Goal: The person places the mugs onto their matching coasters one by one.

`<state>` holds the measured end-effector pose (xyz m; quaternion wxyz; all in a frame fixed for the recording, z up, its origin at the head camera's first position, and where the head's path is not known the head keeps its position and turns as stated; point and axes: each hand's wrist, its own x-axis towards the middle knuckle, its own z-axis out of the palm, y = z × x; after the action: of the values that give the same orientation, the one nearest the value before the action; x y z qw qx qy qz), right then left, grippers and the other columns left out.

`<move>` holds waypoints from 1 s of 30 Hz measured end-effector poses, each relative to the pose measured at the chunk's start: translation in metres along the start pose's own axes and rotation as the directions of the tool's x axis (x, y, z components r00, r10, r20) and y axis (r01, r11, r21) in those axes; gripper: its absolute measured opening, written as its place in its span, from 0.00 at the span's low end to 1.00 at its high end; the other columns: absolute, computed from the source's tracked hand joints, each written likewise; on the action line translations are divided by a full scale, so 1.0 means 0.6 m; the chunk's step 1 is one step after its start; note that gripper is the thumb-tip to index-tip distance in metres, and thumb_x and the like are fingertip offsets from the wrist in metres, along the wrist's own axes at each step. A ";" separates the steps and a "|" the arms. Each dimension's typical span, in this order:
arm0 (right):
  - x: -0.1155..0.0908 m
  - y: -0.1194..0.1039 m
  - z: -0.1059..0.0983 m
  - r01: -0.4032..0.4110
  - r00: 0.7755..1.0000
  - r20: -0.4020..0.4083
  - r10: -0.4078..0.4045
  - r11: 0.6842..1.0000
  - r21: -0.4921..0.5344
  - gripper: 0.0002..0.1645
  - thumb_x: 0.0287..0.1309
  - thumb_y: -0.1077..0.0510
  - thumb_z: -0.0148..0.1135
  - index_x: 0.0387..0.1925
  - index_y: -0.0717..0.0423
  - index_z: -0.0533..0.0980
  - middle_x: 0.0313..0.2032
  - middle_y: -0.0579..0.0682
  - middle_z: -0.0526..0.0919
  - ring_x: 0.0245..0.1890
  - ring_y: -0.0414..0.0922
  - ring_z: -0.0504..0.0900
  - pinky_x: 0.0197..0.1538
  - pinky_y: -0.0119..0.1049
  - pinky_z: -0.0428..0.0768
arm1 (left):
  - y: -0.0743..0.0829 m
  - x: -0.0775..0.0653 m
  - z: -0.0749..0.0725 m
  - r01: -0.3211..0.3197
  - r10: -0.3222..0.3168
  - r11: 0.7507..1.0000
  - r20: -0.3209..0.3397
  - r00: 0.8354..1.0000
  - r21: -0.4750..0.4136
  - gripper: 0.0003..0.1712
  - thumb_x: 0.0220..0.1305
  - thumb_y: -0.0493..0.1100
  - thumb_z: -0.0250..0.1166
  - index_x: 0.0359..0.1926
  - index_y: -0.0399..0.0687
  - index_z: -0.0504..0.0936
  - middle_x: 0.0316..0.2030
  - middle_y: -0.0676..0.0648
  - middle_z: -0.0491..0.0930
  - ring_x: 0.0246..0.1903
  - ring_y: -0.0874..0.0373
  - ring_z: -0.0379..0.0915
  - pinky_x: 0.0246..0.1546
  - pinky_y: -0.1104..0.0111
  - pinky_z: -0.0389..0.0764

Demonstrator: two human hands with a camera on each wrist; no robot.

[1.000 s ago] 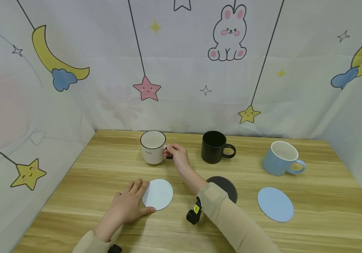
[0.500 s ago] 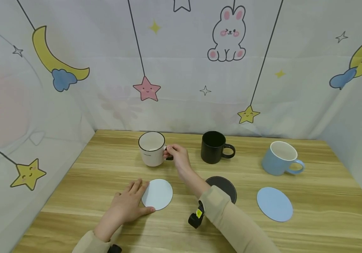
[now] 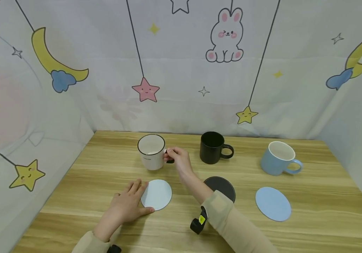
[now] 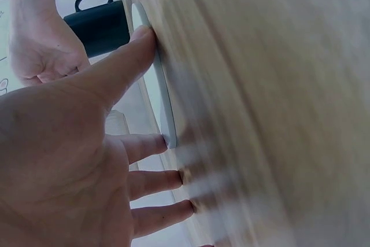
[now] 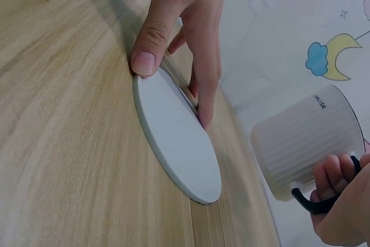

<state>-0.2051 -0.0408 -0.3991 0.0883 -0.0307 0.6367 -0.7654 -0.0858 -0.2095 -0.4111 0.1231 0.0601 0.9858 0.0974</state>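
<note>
over the table (image 3: 105, 168), right hand (image 3: 181, 161) holds white mug (image 3: 150, 158) seemingly aloft, fingers clamped on handle (image 5: 312, 206); left hand (image 3: 127, 202), fingers apart, touches white coaster (image 3: 158, 195).

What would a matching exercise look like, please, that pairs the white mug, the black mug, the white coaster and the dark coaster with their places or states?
Column one
1. white mug
2. black mug
3. white coaster
4. dark coaster

Column two
A. touched at its edge by the left hand
B. partly hidden by the right sleeve in the head view
C. held by the right hand
D. stands upright, untouched

Right pairs: 1-C, 2-D, 3-A, 4-B.
</note>
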 end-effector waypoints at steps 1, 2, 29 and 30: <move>-0.002 0.000 -0.001 -0.005 1.000 0.002 0.005 1.000 0.005 0.13 0.67 0.61 0.54 0.36 0.69 0.78 0.23 0.41 0.79 0.26 0.36 0.79 0.55 0.40 0.75 | 0.000 0.000 0.000 -0.001 0.001 1.000 0.001 1.000 0.000 0.54 0.52 0.70 0.64 0.71 0.45 0.60 0.71 0.35 0.57 0.69 0.34 0.54 0.51 0.29 0.65; -0.004 -0.001 -0.001 -0.008 1.000 0.005 0.008 1.000 0.009 0.13 0.67 0.61 0.54 0.36 0.69 0.78 0.22 0.40 0.79 0.26 0.36 0.79 0.56 0.40 0.75 | 0.001 0.000 0.000 -0.001 0.001 1.000 0.004 1.000 0.002 0.54 0.52 0.70 0.64 0.71 0.45 0.60 0.71 0.35 0.57 0.69 0.33 0.54 0.51 0.29 0.65; -0.050 0.004 -0.029 -0.014 0.996 0.082 0.017 0.999 -0.039 0.12 0.66 0.61 0.53 0.28 0.62 0.78 0.22 0.40 0.79 0.28 0.37 0.80 0.61 0.45 0.69 | 0.003 -0.003 -0.001 0.008 -0.008 1.000 0.003 1.000 -0.012 0.54 0.53 0.69 0.64 0.72 0.46 0.59 0.72 0.34 0.56 0.70 0.34 0.52 0.52 0.28 0.63; -0.052 0.004 -0.030 -0.019 0.996 0.082 0.022 0.999 -0.045 0.12 0.66 0.61 0.53 0.28 0.61 0.78 0.22 0.40 0.79 0.28 0.38 0.80 0.62 0.46 0.67 | 0.002 -0.003 -0.001 0.010 -0.010 1.000 0.004 1.000 -0.011 0.54 0.53 0.69 0.64 0.72 0.46 0.59 0.72 0.34 0.56 0.70 0.34 0.52 0.52 0.28 0.63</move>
<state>-0.1771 -0.0186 -0.4028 0.1218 -0.0578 0.6495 -0.7483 -0.0841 -0.2085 -0.4100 0.1258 0.0548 0.9853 0.1020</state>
